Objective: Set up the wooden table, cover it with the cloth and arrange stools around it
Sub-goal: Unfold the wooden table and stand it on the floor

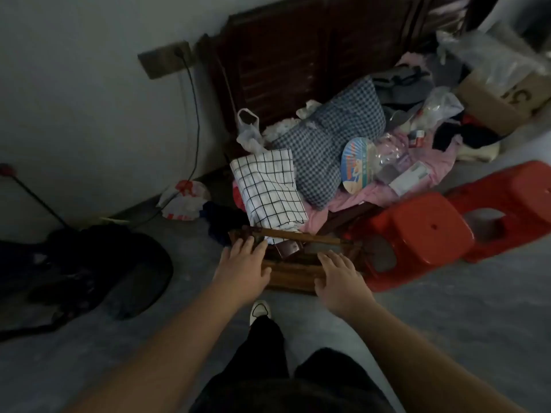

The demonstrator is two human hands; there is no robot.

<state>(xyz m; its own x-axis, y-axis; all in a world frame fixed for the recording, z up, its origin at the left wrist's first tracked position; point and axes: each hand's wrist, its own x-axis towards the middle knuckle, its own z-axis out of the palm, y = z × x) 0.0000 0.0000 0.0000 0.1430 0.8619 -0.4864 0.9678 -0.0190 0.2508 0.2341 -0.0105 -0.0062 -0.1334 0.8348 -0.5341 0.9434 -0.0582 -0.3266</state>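
A small dark wooden table (293,272) lies low on the floor in front of me, against a pile of clothes. My left hand (243,265) has its fingers curled over the table's upper left corner. Spread flat on the wood at the table's right side is my right hand (340,281). A white cloth with a black grid (268,190) lies folded on the pile just behind the table. Two red plastic stools (417,234) (507,195) lie tipped over on the floor to the right, the nearer one touching the table's right end.
The pile holds a blue checked pillow (331,138), a round paper fan (357,165), pink fabric and plastic bags. A dark wooden headboard (298,55) leans on the wall behind. A black bag (89,272) lies at left, a cardboard box (501,99) at right. My shoe (260,311) stands near the table.
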